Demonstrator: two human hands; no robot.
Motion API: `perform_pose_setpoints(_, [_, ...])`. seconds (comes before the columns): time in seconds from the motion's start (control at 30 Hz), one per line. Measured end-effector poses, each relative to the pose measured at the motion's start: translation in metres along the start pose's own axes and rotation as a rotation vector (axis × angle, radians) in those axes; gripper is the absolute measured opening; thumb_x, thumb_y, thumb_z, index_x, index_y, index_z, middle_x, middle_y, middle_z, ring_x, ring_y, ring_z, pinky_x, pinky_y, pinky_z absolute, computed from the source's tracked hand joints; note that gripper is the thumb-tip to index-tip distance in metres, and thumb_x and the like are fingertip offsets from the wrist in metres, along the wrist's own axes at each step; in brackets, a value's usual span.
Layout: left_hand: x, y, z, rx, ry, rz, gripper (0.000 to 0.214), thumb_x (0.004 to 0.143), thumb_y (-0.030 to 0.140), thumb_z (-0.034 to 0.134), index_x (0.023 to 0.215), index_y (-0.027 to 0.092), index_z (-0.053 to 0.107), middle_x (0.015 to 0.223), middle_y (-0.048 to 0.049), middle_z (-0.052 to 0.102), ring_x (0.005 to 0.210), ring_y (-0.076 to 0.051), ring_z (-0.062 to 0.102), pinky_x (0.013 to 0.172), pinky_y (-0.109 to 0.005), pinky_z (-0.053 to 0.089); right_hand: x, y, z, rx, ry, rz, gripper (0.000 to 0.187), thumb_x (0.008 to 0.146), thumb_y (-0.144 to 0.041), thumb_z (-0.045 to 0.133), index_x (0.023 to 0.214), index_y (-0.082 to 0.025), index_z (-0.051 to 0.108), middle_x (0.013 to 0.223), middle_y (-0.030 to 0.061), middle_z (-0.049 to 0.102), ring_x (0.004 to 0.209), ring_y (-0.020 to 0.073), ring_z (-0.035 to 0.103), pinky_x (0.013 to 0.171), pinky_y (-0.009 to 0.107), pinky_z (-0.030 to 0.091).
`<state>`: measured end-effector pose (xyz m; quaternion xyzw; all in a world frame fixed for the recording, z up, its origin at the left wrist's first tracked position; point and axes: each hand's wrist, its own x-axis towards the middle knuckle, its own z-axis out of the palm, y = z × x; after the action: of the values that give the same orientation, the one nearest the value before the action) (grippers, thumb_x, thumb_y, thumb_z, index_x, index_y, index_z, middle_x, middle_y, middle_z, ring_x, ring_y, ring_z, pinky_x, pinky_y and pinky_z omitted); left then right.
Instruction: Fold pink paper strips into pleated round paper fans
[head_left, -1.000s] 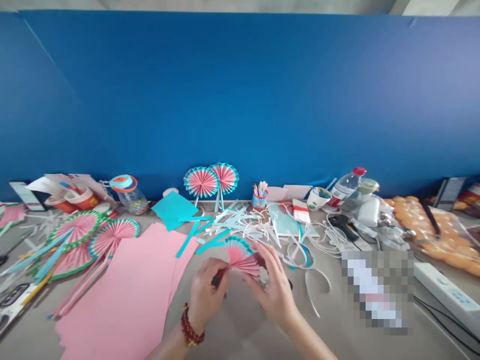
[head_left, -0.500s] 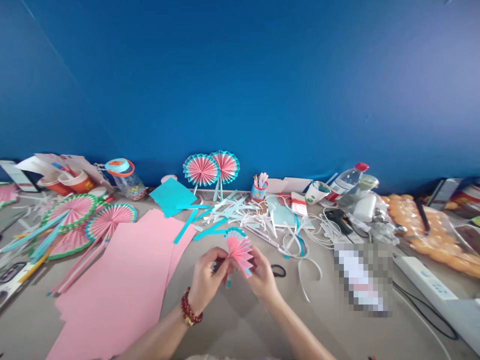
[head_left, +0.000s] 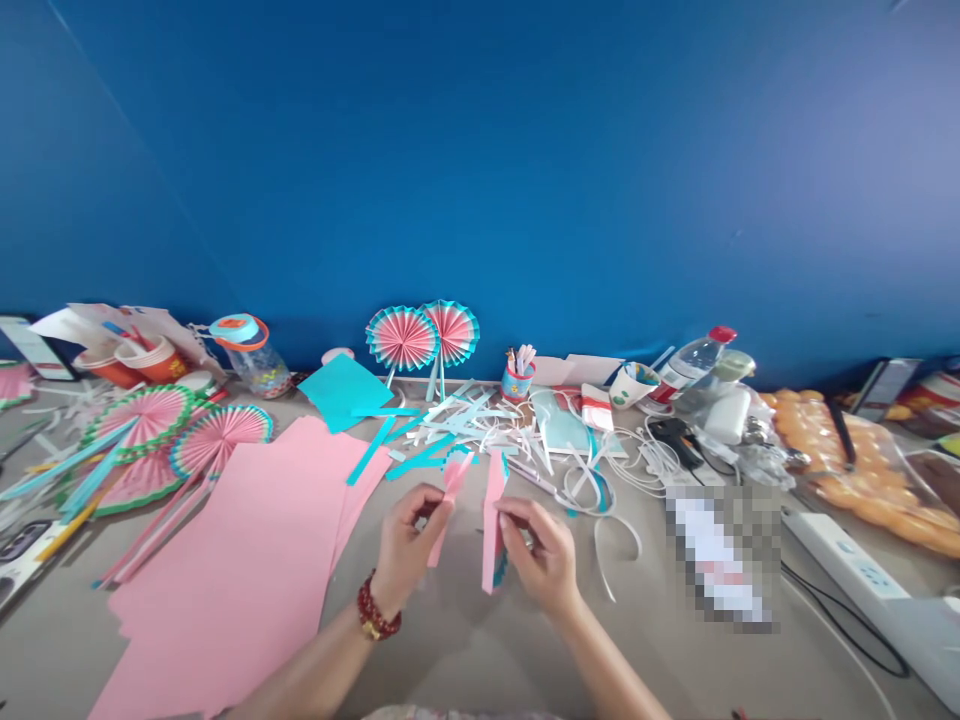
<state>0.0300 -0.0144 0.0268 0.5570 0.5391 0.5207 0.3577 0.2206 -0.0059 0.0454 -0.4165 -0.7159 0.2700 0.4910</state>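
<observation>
Between thumb and fingers, my left hand (head_left: 409, 548) pinches a narrow pleated pink paper (head_left: 454, 482) with a teal edge at its top. My right hand (head_left: 543, 560) grips a second pleated pink paper (head_left: 492, 500), folded into an upright strip with teal at its ends. A gap of bare table separates the two pleated pieces, and no join between them shows. A beaded bracelet (head_left: 375, 608) circles my left wrist. Pink paper sheets (head_left: 247, 560) lie flat to the left of my left hand.
Paper scraps (head_left: 480, 425) are heaped behind my hands, beside a teal sheet (head_left: 346, 392). Two finished paper fans (head_left: 403, 340) stand against the blue wall. More fans (head_left: 225, 440) lie at left. A bottle (head_left: 690, 368), a power strip (head_left: 855, 560) and cables occupy the right.
The pleated pink paper was spread as one small fan between both hands. Now my hands are farther apart, each with a separate-looking narrow pleated piece. My right hand has shifted right.
</observation>
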Motion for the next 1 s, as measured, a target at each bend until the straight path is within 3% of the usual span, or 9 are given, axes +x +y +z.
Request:
perform_pose_setpoints(0.17, [-0.003,-0.001,0.004,0.047,0.014,0.098,0.014,0.089,0.028,0.056,0.079,0.017,0.058,0.079,-0.0016,0.060,0.071,-0.013,0.056,0.068,-0.024,0.048,0.000,-0.010,0.012,-0.067,-0.028,-0.199,0.021,0.083,-0.011,0.058,0.100,-0.023,0.060,0.084,0.0042,0.069,0.070,0.0174,0.062,0.068,0.031,0.051])
perform_pose_setpoints(0.37, [-0.005,-0.001,0.005,0.048,0.051,0.162,0.014,0.088,0.026,0.058,0.077,0.018,0.058,0.085,-0.0038,0.064,0.077,-0.015,0.062,0.073,-0.026,0.051,-0.002,-0.004,0.025,-0.156,-0.050,-0.285,0.031,0.083,-0.002,0.056,0.106,-0.024,0.056,0.090,0.0051,0.070,0.075,0.0182,0.060,0.071,0.032,0.050])
perform_pose_setpoints(0.57, [-0.009,0.010,0.002,-0.051,-0.027,0.153,0.017,0.093,0.024,0.051,0.081,0.018,0.061,0.083,-0.0042,0.066,0.079,-0.016,0.063,0.075,-0.028,0.050,-0.005,-0.002,0.027,-0.209,-0.022,-0.237,0.025,0.086,-0.006,0.055,0.104,-0.023,0.055,0.082,0.0033,0.067,0.068,0.0166,0.059,0.065,0.029,0.049])
perform_pose_setpoints(0.77, [-0.008,0.005,0.001,0.067,0.049,0.187,0.016,0.090,0.020,0.055,0.077,0.018,0.063,0.091,-0.0073,0.070,0.089,-0.019,0.067,0.076,-0.028,0.052,-0.007,0.001,0.031,-0.235,0.100,-0.073,0.014,0.088,-0.015,0.057,0.098,-0.022,0.053,0.073,-0.0005,0.060,0.062,0.0143,0.059,0.064,0.027,0.048])
perform_pose_setpoints(0.87, [-0.008,0.001,0.003,0.118,0.056,0.211,0.010,0.089,0.019,0.056,0.080,0.018,0.062,0.103,-0.0083,0.069,0.081,-0.016,0.068,0.072,-0.025,0.054,-0.006,0.000,0.033,-0.256,0.063,-0.056,0.010,0.088,-0.017,0.057,0.096,-0.022,0.054,0.073,-0.0004,0.059,0.062,0.0142,0.057,0.064,0.027,0.047])
perform_pose_setpoints(1.0, [-0.009,-0.001,0.005,0.191,0.068,0.275,0.005,0.088,0.017,0.056,0.085,0.020,0.060,0.104,-0.0075,0.069,0.091,-0.017,0.067,0.078,-0.027,0.053,-0.004,-0.007,0.033,-0.263,-0.031,-0.157,0.013,0.089,-0.012,0.053,0.097,-0.022,0.054,0.083,0.0036,0.064,0.071,0.0173,0.058,0.069,0.030,0.048])
